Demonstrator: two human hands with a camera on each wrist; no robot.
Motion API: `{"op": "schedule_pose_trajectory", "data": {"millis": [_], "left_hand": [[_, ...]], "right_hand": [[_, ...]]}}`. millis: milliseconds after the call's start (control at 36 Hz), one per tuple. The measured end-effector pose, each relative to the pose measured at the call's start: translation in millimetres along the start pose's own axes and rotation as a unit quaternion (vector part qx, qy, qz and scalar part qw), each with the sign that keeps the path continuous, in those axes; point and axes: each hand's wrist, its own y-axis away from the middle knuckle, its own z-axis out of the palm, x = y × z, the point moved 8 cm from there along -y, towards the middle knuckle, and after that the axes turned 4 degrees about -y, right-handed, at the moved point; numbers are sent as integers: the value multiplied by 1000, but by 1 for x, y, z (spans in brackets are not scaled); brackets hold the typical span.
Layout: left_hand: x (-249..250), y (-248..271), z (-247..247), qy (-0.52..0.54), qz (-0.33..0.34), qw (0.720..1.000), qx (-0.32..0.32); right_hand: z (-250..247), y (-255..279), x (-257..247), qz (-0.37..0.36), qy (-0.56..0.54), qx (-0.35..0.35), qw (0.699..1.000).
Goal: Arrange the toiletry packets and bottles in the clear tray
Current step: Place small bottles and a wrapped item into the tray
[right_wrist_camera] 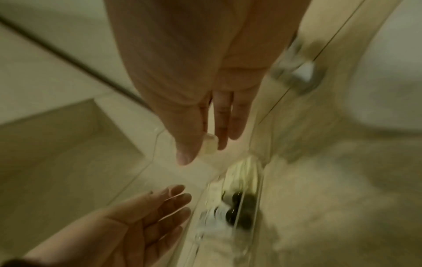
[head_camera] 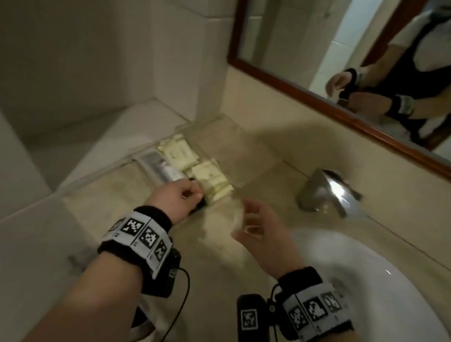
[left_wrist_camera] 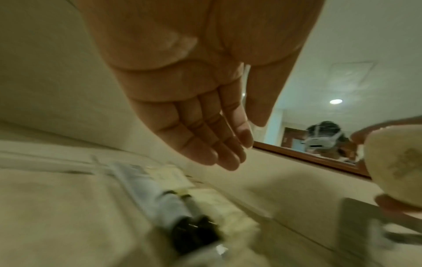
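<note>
The clear tray (head_camera: 225, 133) stands at the back left of the counter. It holds cream packets (head_camera: 180, 151) and clear bottles (head_camera: 158, 166) with black caps (left_wrist_camera: 194, 233). My left hand (head_camera: 183, 197) hovers just over the bottle caps, fingers (left_wrist_camera: 219, 150) straight and holding nothing. My right hand (head_camera: 245, 220) is in the air at the tray's near right corner. Its thumb and fingers pinch one cream packet (right_wrist_camera: 209, 146), which shows blurred (left_wrist_camera: 399, 173) in the left wrist view.
A chrome faucet (head_camera: 327, 191) and a white sink basin (head_camera: 374, 293) lie to the right of the tray. A wood-framed mirror (head_camera: 342, 105) hangs above the counter. A tiled wall and ledge (head_camera: 126, 129) close off the left side.
</note>
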Motion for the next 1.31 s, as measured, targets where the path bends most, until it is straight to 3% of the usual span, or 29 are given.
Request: {"op": "schedule_pose_trajectory", "data": {"millis": [139,361,556,778,972,1056,1194,1306], "left_hand": [[-75,-18,-58,4,-59,997,46],[-130,-45,-80,3,-81,996,38],[-137,-64,-71,11,-75,997,7],[-126,-79,-60,7,-58,998,-19],[-115,-90,-58,-10,-32,999,-20],[-111,-93,-55,-23,-25,999,-27],[-105,-96,-53,-34,-20,999,-32],[-99,-97,-49,-41,-12,998,-39]], "right_hand": [[69,-64,-47,-114,125,-85,982],[132,-122,-37,-99,326,-239,909],[146,-132,-15,-132,410,-273,860],[160,-129,-19,-223,556,-288,747],[172,-133,-22,-227,638,-313,667],[171,-135,-24,-224,635,-320,666],[160,-138,-25,-187,603,-316,708],[162,-133,-20,-182,610,-322,701]]}}
